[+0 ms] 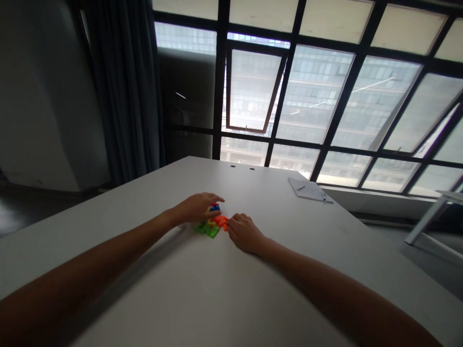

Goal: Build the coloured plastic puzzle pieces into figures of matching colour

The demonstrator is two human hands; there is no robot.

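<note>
A small cluster of coloured plastic blocks (211, 224), green, orange, yellow and blue, lies on the white table (202, 289) at arm's length. My left hand (197, 207) rests over the left and top of the cluster, fingers curved onto the blue and yellow pieces. My right hand (244, 232) is at the cluster's right side, fingers curled and pinching an orange block (220, 220). Part of the cluster is hidden under my left fingers.
A clipboard or notepad with a pen (310, 189) lies at the table's far right corner. Two small round holes (242, 167) sit near the far edge. Large windows and a dark curtain (125, 86) stand behind; a white table leg (427, 219) shows at right.
</note>
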